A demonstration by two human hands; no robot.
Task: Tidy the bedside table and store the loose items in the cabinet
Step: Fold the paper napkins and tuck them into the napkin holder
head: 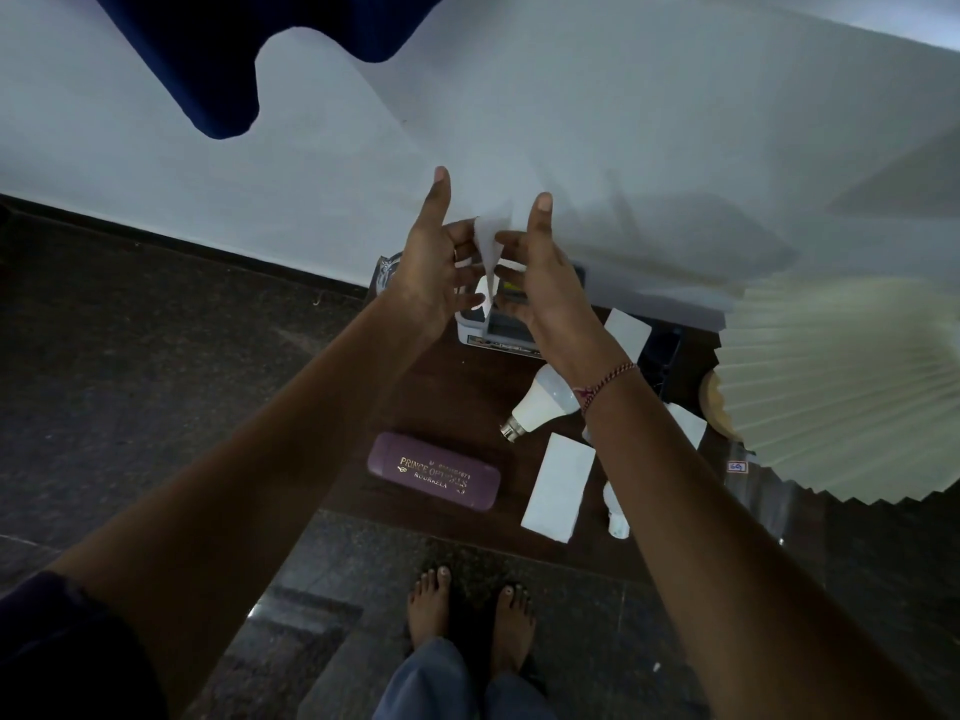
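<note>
One head-worn wide-angle view — looking steeply down, close above the bedside table [447, 402].

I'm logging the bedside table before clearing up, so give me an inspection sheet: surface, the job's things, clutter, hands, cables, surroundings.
Surface: dark wooden bedside table, crowded with loose items.
Job's things: purple spectacle case; light bulb on its side; white paper slips lying loose.
Clutter: grey box at the far edge, partly hidden by the hands.
Hands: left hand and right hand raised above the table, both pinching a white sheet.
Cables: nothing seen.
Surroundings: pleated lampshade on the right; white wall; dark stone floor.
</note>
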